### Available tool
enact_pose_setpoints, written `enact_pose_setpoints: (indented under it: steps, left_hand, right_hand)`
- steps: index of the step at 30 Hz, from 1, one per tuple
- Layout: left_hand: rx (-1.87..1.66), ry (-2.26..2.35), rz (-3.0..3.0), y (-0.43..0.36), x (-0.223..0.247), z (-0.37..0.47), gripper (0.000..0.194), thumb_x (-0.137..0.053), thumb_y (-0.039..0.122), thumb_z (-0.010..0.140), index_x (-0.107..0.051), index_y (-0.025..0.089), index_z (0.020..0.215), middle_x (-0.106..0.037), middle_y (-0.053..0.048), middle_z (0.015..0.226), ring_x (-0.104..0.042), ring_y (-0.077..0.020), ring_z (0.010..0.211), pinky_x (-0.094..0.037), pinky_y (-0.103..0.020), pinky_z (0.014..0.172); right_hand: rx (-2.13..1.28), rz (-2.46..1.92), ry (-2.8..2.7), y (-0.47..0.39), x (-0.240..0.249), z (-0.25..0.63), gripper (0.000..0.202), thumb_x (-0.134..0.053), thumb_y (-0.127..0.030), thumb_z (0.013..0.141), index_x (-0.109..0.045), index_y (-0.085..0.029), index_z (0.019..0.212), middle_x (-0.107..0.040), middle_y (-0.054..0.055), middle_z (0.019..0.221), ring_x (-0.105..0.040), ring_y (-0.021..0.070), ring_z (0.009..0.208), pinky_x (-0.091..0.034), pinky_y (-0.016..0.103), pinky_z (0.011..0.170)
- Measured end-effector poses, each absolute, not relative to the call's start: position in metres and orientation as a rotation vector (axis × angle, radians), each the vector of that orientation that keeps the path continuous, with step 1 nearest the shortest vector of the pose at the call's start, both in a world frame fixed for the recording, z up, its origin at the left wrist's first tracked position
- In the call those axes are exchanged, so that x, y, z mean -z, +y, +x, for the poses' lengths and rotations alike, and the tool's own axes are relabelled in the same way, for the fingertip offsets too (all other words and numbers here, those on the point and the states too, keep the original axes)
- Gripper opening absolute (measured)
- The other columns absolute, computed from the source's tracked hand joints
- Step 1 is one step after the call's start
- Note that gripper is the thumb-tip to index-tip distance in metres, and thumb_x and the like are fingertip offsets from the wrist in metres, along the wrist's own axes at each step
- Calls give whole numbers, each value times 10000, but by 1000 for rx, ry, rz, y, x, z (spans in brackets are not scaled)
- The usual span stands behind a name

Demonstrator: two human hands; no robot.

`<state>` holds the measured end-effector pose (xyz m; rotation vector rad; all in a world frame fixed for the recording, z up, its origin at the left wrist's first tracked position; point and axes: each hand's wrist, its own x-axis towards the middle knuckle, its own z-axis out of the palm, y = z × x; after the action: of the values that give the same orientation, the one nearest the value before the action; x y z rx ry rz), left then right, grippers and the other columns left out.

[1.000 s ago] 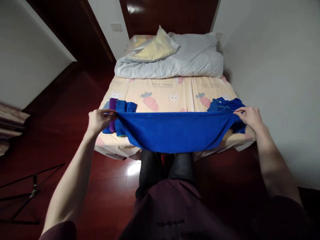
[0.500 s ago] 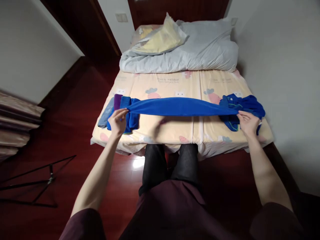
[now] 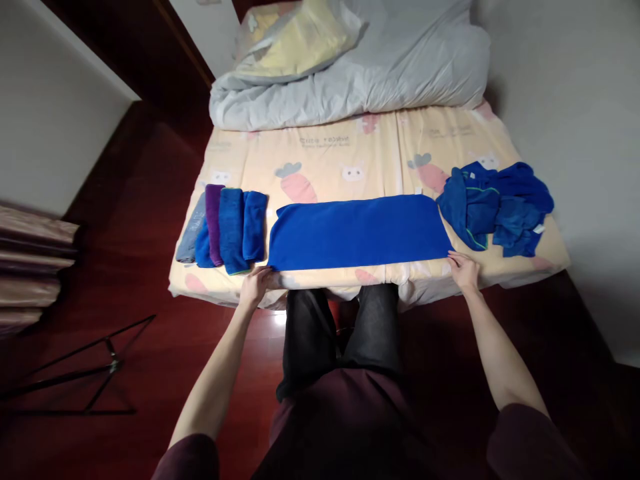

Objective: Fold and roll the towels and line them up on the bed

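Note:
A blue towel lies spread as a long strip along the near side of the bed. My left hand pinches its near left corner. At the near right corner, the fingers of my right hand are closed on the same towel. Left of it sits a row of folded towels: a grey one, a purple one and several blue ones. A loose heap of blue towels lies to the right.
A grey quilt is bunched at the far end of the bed, with a yellow bag-like thing on top. Black tripod legs stand on the floor at left, near a striped curtain. A wall runs along the right.
The towel was stretched taut in the air between both hands; now it lies flat on the bed. Both hands have come down and nearer to me, slightly closer together. The view has tilted downward.

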<state>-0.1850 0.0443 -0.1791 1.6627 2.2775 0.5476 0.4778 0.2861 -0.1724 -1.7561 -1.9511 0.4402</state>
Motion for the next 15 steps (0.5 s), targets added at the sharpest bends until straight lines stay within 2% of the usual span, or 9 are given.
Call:
enact_pose_setpoints:
  steps: [6,11,13,14,15]
  left_hand:
    - [-463,2327,1807,26,187,-187,388,-493,215,935,-823,205,1139,-761,-137,1309,-667,-313,1306,-558,-462,1112]
    - [-231,2337,1893,42,164,-175,298,-568,227,873,-837,200,997,-776,-176,1201,-653,-403,1238,-534,-605,1091]
    - [-243,2332,1912,64,150,-164,315,-584,260,883,-831,196,1068,-741,-187,1295,-617,-428,1292,-504,-643,1116]
    - [-298,2322,1926,78,143,-157,353,-582,288,906,-816,196,1154,-705,-186,1377,-582,-435,1349,-477,-654,1146]
    - [-377,2307,1940,95,137,-147,406,-572,320,935,-782,198,1261,-654,-180,1467,-533,-436,1416,-442,-659,1185]
  right_hand:
    - [-493,-1739,-1936,274,181,484,291,-550,-201,947,-812,-124,1049,-779,199,1253,-737,291,1187,-528,442,1171]
    - [-507,-2114,-2129,277,158,476,282,-569,-125,926,-814,-118,1065,-783,206,1194,-745,326,1116,-566,470,1076]
    - [-519,-2316,-2198,282,139,453,265,-590,-93,916,-812,-111,1059,-779,222,1159,-737,331,1108,-572,458,1024]
    - [-517,-2357,-2236,284,128,434,256,-607,-92,920,-806,-103,1080,-766,234,1195,-719,336,1149,-563,460,1030]
    - [-476,-2283,-2273,286,118,410,269,-618,-116,945,-785,-92,1154,-723,244,1319,-675,342,1239,-537,472,1076]
